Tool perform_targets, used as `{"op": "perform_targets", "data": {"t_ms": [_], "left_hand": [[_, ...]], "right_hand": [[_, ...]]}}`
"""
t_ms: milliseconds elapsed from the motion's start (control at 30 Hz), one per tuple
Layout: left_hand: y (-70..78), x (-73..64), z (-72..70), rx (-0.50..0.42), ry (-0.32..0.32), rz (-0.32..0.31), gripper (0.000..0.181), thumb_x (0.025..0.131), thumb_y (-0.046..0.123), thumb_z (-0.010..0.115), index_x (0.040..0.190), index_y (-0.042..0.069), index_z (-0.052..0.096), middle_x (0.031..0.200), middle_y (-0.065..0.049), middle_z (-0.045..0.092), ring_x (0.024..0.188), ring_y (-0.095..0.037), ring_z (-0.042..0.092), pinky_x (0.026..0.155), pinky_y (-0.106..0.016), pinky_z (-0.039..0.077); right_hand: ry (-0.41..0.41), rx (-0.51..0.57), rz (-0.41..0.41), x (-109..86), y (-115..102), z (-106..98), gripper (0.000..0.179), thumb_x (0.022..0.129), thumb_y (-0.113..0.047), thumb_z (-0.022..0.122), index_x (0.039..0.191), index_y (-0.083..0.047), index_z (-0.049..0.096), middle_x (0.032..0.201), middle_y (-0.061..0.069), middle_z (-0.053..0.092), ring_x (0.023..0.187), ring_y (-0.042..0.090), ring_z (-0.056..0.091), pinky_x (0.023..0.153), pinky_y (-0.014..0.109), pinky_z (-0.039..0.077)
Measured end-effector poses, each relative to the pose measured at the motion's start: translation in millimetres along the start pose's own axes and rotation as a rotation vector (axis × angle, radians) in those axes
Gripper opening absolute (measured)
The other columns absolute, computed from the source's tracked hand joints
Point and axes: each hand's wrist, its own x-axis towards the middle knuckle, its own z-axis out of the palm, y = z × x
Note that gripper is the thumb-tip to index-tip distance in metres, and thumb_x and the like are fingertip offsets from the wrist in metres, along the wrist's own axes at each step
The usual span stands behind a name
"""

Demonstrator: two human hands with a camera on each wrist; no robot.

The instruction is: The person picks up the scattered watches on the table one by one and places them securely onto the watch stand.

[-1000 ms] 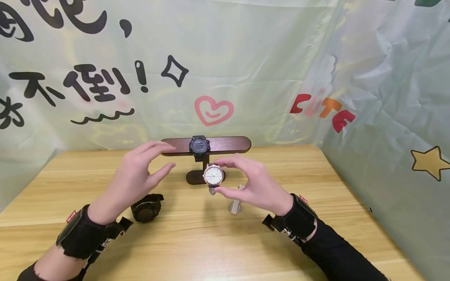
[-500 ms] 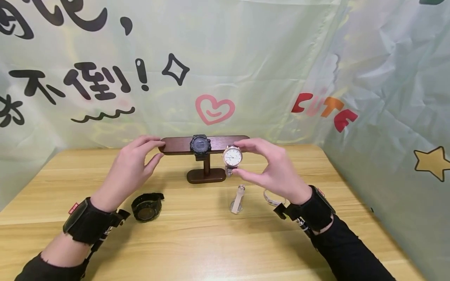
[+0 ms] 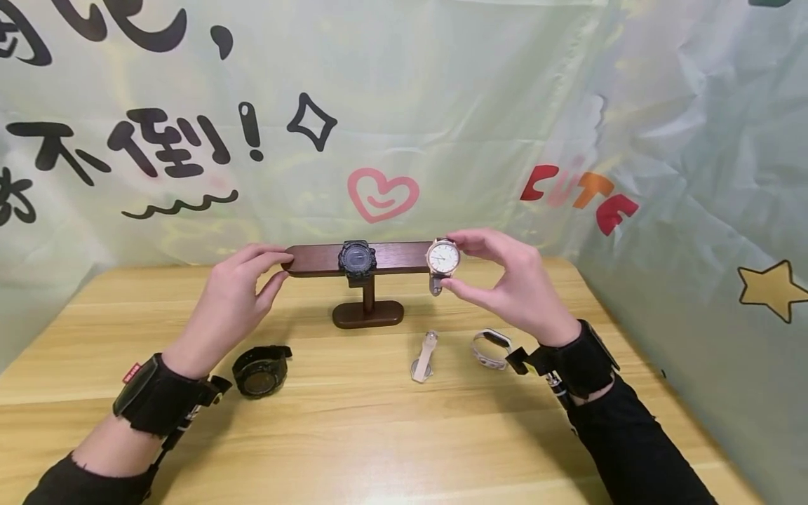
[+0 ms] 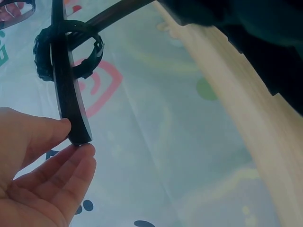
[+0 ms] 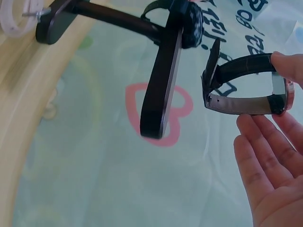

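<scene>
Okay, so we look to be at the lining-up step: our right hand [image 3: 514, 284] pinches the round, white-dialled watch with a rose-gold case and dark strap [image 3: 443, 257] by the bar of the dark brown wooden T-shaped stand [image 3: 400, 257], at its right end. From the right wrist, its looped strap is apart from the bar, not around it. Our left hand [image 3: 233, 298] pinches the bar's left end, probably bracing it. Next move, we reckon, calls for squaring that loop to the tip and sliding inward without tipping anything. A chunky black digital watch [image 3: 356, 259] already sits around the bar's middle. We're at a pale wood-grain table [image 3: 353, 442], with light green printed cloth [image 3: 467, 119] hanging behind and a gold star [image 3: 773, 291] at right.
</scene>
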Motion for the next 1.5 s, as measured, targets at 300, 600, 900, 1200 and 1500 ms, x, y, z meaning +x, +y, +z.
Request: {"op": "perform_targets", "data": {"t_ms": [300,600,900,1200,1500], "left_hand": [[-1.4,2.1,-1.2,0.012,0.008,0.012,0.024,0.093,-0.006,0.077,0.116,-0.002,0.078,0.118,-0.02,0.075,0.101,-0.038,0.075,0.081,-0.053,0.064],[-1.6,1.1,-2.1,0.019,-0.005,-0.002,0.023,0.094,-0.005,0.076,0.117,0.0,0.078,0.118,-0.019,0.075,0.099,-0.036,0.075,0.076,-0.05,0.063],[-1.5,1.7,-1.3,0.018,-0.009,-0.012,0.024,0.095,-0.004,0.076,0.118,0.0,0.078,0.119,-0.019,0.075,0.098,-0.035,0.074,0.076,-0.05,0.063],[-0.8,0.7,0.1,0.013,-0.011,-0.023,0.023,0.095,-0.003,0.076,0.118,0.0,0.078,0.119,-0.018,0.075,0.096,-0.034,0.075,0.076,-0.048,0.063],[-0.9,-0.2,0.1,0.002,-0.012,-0.037,0.023,0.096,-0.003,0.076,0.118,0.0,0.078,0.119,-0.018,0.075,0.097,-0.035,0.077,0.079,-0.05,0.065]], "right_hand": [[0.018,-0.03,0.059,-0.3,17,-12,0.058,0.08,-0.005,0.095,0.133,-0.008,0.072,0.122,0.004,0.079,0.109,0.014,0.075,0.104,0.016,0.055],[-0.02,-0.032,0.173,-4.7,37,-14,0.055,0.086,-0.01,0.091,0.137,-0.014,0.07,0.128,0.003,0.076,0.111,0.018,0.075,0.101,0.017,0.057],[-0.084,0.034,0.243,-5.5,51,-6,0.051,0.09,-0.014,0.089,0.137,-0.013,0.069,0.131,0.007,0.075,0.119,0.024,0.074,0.104,0.019,0.057],[-0.149,0.096,0.294,-7.0,63,7,0.052,0.091,-0.014,0.088,0.139,-0.011,0.068,0.132,0.01,0.074,0.124,0.029,0.073,0.107,0.037,0.058],[-0.194,0.101,0.317,-1.7,69,14,0.054,0.094,-0.019,0.085,0.144,-0.011,0.065,0.138,0.011,0.072,0.128,0.029,0.071,0.111,0.035,0.057]]}}
